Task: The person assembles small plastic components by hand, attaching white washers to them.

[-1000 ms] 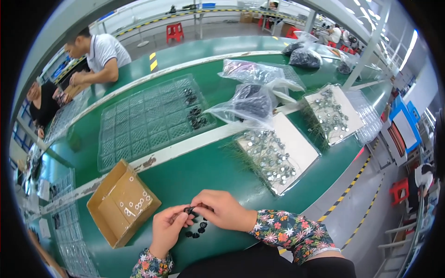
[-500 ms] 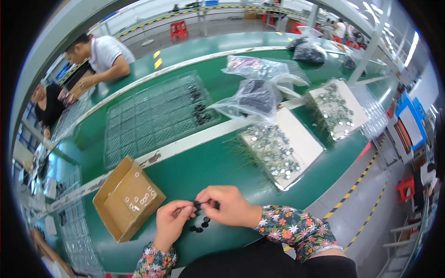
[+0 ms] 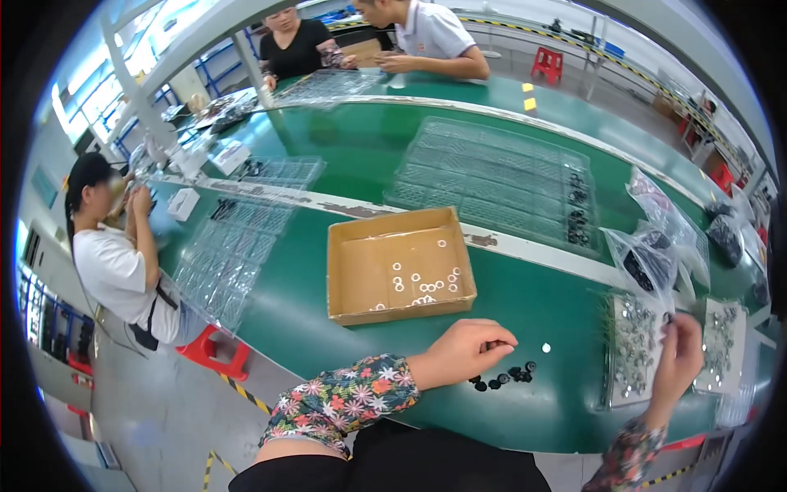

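Observation:
My left hand [image 3: 466, 351] is closed in a pinch just in front of the cardboard box [image 3: 348, 308]; whatever its fingertips hold is hidden. Beside it on the green table lie several small round black parts [image 3: 515, 375] and one small white disc [image 3: 546, 348]. Off to the right, my right hand [image 3: 679, 361] has its fingers together at the edge of a pale board [image 3: 631, 392] covered with small clear, shiny pieces on thin wires. What those fingers grip, if anything, is too small to tell. White rings [image 3: 428, 288] are scattered inside the box.
Clear compartment trays [image 3: 484, 168] lie beyond a raised white strip [image 3: 541, 258]. Plastic bags [image 3: 652, 258] of dark parts and a second board [image 3: 721, 348] are at right. One co-worker [image 3: 115, 254] is at left; two others [image 3: 430, 41] work across the table.
My view has swung left. My hands, earlier together on a small black part, are now apart: the right has moved over to the board, the left stays near the black parts.

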